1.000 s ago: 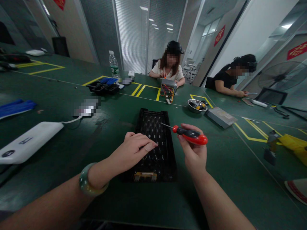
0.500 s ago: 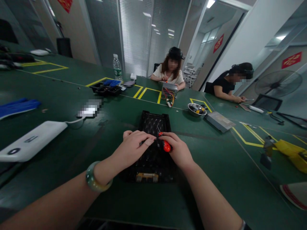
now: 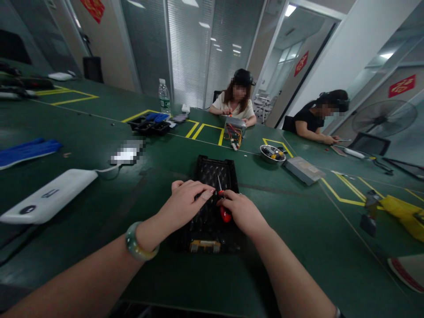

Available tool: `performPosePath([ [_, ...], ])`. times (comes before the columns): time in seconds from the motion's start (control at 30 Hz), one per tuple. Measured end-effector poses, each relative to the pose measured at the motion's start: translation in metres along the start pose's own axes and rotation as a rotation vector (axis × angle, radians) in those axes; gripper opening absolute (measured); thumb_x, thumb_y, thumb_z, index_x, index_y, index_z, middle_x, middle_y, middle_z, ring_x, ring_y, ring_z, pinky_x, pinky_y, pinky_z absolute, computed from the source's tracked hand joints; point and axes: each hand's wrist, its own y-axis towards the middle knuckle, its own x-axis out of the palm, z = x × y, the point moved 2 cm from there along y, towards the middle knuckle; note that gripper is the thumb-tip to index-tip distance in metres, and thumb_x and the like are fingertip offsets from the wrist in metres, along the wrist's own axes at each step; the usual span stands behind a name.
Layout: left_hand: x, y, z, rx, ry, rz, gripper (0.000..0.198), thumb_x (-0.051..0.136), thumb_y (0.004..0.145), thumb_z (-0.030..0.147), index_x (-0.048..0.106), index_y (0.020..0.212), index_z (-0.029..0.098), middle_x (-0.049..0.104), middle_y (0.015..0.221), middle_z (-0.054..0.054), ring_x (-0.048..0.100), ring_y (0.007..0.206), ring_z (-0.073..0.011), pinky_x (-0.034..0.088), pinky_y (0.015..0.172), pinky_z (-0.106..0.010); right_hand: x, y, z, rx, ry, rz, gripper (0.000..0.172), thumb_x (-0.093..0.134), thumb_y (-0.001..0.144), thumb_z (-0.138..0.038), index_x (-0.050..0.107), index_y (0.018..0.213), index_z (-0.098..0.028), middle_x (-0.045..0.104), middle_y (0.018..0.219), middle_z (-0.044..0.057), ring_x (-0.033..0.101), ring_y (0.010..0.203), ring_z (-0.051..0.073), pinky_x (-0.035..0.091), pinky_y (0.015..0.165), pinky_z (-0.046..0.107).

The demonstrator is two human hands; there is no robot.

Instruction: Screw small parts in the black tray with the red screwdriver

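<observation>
A black plastic casing (image 3: 212,221) with a dimpled inner surface lies on the green table in front of me. A tan connector piece (image 3: 204,246) shows at its near end. My right hand (image 3: 247,214) is closed around a red-and-black screwdriver (image 3: 225,214), its thin metal shaft pointing away from me above the casing. Over the casing's left side rests my left hand (image 3: 188,203), fingers bent and thumb close against the index finger. Whatever those fingers hold, if anything, is hidden beneath them. The two hands are close together, with a narrow gap between the fingertips.
A white power bank (image 3: 49,196) is cabled to a blurred device (image 3: 127,153) on the left, near blue gloves (image 3: 29,150). Beyond are a black tray (image 3: 149,126), a bottle (image 3: 164,97), a metal bowl (image 3: 272,154) and a grey box (image 3: 304,170). Two people sit opposite.
The screwdriver handle has swung toward me and slightly left in my right hand, and more of its shaft shows. My left hand stays over the casing. The view has shifted slightly.
</observation>
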Motion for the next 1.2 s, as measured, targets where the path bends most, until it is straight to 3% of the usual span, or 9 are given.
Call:
performPosePath([
  [0.23,0.001,0.002,-0.005,-0.017,0.012,0.014,0.034,0.041,0.105,0.044,0.071,0.115,0.030,0.073,0.114,-0.001,0.059,0.108,-0.0243,0.029,0.096,-0.044,0.003,0.000,0.005,0.030,0.031,0.036,0.038,0.048,0.095,-0.007,0.073,0.117,-0.025,0.062,0.135,0.007,0.063,0.113,0.026,0.047,0.100,0.040],
  [0.37,0.002,0.004,-0.015,-0.087,0.058,0.095,0.034,0.043,0.103,0.044,0.064,0.127,0.030,0.066,0.127,-0.005,0.055,0.119,-0.0271,0.030,0.102,-0.048,0.002,-0.006,0.009,0.109,0.072,0.149,0.051,0.042,0.093,-0.003,0.064,0.133,-0.026,0.059,0.140,0.006,0.055,0.126,0.025,0.041,0.110,0.042],
  [0.47,0.007,0.007,-0.029,-0.201,0.094,0.124,0.049,0.049,0.098,0.043,0.050,0.143,0.023,0.055,0.140,-0.012,0.048,0.129,-0.0329,0.034,0.104,-0.052,0.005,-0.013,0.021,0.308,0.193,0.290,0.055,0.043,0.093,-0.008,0.050,0.146,-0.022,0.056,0.140,0.008,0.052,0.128,0.023,0.040,0.112,0.041],
  [0.53,0.012,0.009,-0.039,-0.296,0.087,0.083,0.062,0.050,0.094,0.044,0.040,0.151,0.018,0.048,0.145,-0.016,0.046,0.132,-0.0366,0.035,0.106,-0.055,0.011,-0.018,0.032,0.477,0.306,0.341,0.055,0.047,0.095,-0.019,0.042,0.150,-0.017,0.061,0.130,0.010,0.059,0.118,0.023,0.046,0.105,0.041],
  [0.6,0.017,0.010,-0.047,-0.370,0.064,0.014,0.071,0.051,0.092,0.046,0.035,0.154,0.014,0.046,0.145,-0.020,0.048,0.131,-0.0386,0.035,0.108,-0.056,0.018,-0.020,0.040,0.585,0.384,0.313,0.059,0.049,0.097,-0.033,0.040,0.151,-0.012,0.068,0.109,0.010,0.067,0.098,0.024,0.053,0.091,0.041],
  [0.7,0.021,0.010,-0.054,-0.396,0.028,-0.081,0.066,0.051,0.091,0.042,0.042,0.151,0.015,0.056,0.135,-0.019,0.056,0.124,-0.0371,0.040,0.106,-0.052,0.024,-0.020,0.042,0.596,0.443,0.196,0.058,0.047,0.099,-0.041,0.045,0.149,-0.013,0.072,0.088,0.006,0.070,0.081,0.024,0.055,0.078,0.037],
  [0.83,0.020,0.010,-0.056,-0.360,-0.032,-0.164,0.047,0.043,0.095,0.036,0.057,0.138,0.023,0.068,0.128,-0.011,0.064,0.116,-0.0310,0.048,0.099,-0.040,0.020,-0.018,0.035,0.549,0.482,0.115,0.047,0.045,0.100,-0.034,0.053,0.144,-0.024,0.076,0.104,0.006,0.071,0.100,0.025,0.052,0.088,0.035],
  [1.0,0.017,0.012,-0.056,-0.351,-0.065,-0.194,0.049,0.037,0.098,0.036,0.055,0.141,0.020,0.066,0.136,-0.011,0.065,0.118,-0.0305,0.048,0.101,-0.041,0.015,-0.018,0.032,0.542,0.474,0.083,0.044,0.043,0.101,-0.032,0.054,0.143,-0.027,0.074,0.118,0.006,0.069,0.111,0.027,0.050,0.093,0.036],
  [1.2,0.016,0.013,-0.053,-0.339,-0.072,-0.194,0.051,0.037,0.098,0.032,0.052,0.145,0.019,0.064,0.138,-0.014,0.064,0.121,-0.0322,0.046,0.102,-0.043,0.017,-0.019,0.034,0.560,0.442,0.048,0.043,0.049,0.099,-0.038,0.058,0.139,-0.025,0.076,0.114,0.007,0.070,0.109,0.026,0.049,0.091,0.033],
])
